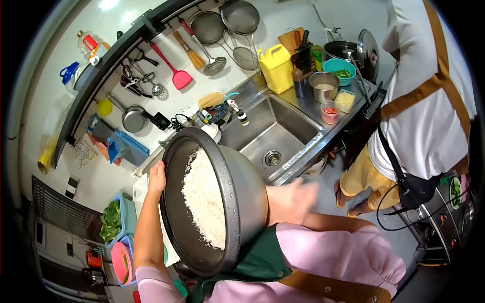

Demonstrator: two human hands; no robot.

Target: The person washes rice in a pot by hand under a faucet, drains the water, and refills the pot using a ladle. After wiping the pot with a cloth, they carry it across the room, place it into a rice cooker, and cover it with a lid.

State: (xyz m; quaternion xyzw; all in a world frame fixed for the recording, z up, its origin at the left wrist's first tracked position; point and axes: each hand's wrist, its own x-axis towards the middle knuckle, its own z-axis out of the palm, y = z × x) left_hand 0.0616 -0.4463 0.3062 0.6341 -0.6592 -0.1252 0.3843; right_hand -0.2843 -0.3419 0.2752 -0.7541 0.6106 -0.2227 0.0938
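Note:
A large grey pot (247,171) with a dark inside is held tilted in front of my body. White rice (203,199) lies against its inner wall, and water drops dot the rim. My left hand (157,178) grips the rim on the left side of the view, its fingers partly hidden behind the edge. My right hand (292,201) is at the outer wall on the right, blurred by motion; its palm side is against or very near the pot, and the fingers are smeared.
Beyond the pot is a steel sink (268,136) with a tap (237,112). A yellow jug (276,68), bowls and a lidded pot crowd the right counter. A person (414,111) stands at right. Utensils hang on the wall; green leaves (111,222) sit in a basket at left.

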